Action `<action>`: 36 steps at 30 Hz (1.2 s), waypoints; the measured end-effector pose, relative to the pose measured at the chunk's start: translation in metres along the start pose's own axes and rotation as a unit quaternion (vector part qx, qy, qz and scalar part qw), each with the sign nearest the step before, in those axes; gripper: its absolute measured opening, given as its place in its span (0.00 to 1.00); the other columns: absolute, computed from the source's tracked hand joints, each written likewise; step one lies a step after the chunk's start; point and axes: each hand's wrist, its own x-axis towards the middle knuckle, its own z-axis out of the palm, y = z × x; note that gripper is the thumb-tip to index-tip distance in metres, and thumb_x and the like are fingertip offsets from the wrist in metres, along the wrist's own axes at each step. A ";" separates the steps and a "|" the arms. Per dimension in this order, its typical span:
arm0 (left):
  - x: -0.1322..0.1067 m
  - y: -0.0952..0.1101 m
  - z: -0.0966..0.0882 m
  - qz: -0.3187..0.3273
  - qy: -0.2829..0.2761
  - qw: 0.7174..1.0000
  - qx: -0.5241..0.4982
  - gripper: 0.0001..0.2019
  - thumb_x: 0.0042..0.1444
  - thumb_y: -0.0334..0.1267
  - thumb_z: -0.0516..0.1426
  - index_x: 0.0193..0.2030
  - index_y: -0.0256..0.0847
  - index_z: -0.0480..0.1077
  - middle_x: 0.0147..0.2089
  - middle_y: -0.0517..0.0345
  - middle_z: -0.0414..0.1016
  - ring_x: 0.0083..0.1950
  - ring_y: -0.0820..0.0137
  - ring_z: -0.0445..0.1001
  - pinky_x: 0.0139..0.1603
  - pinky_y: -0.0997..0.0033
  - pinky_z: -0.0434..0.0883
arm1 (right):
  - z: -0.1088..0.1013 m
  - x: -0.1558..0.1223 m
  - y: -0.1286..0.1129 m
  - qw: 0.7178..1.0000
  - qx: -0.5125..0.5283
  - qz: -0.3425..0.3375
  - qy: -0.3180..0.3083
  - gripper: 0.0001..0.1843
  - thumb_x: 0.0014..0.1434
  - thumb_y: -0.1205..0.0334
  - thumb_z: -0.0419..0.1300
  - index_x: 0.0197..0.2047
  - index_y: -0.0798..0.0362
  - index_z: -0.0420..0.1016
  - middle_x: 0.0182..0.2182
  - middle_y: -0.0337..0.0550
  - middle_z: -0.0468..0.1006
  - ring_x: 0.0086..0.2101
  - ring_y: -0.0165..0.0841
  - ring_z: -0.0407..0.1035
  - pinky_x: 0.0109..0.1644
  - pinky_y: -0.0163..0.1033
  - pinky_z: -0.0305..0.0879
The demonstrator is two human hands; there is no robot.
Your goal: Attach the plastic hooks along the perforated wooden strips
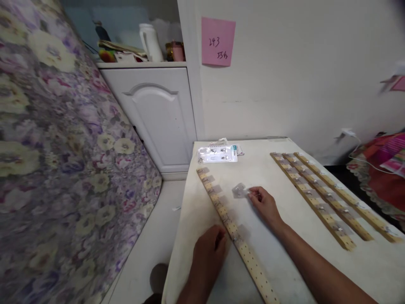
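**Just right of the strip [233, 230]: a small clear piece [239, 191]**

Pinched along its right edge between thumb and fingertips of the right hand [264, 204]. Held beside the strip's far half, apart from it, well ahead of the left hand [210, 249].

Lying on the white table [268, 169] between both hands, the strip: slanted lengthwise, far end leftward, near end rightward, toward the body. Closer to it, the left hand, curled just beside the left edge at mid-length; impossible to tell whether touching it, or gripping anything. Farther off, across bare tabletop, the right hand.

Well to the right, roughly parallel: three similar strips [311, 198]. Beyond the far end: blister packs [218, 156].
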 end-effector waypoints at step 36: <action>-0.026 0.016 0.029 -0.179 -0.194 0.866 -0.425 0.13 0.47 0.46 0.58 0.27 0.39 0.61 0.19 0.61 0.73 0.12 0.80 0.62 0.11 0.82 0.50 | -0.047 -0.125 -0.037 0.966 0.028 -0.177 -0.186 0.10 0.61 0.66 0.50 0.41 0.48 0.71 0.46 0.50 0.71 0.47 0.39 0.67 0.48 0.44 0.68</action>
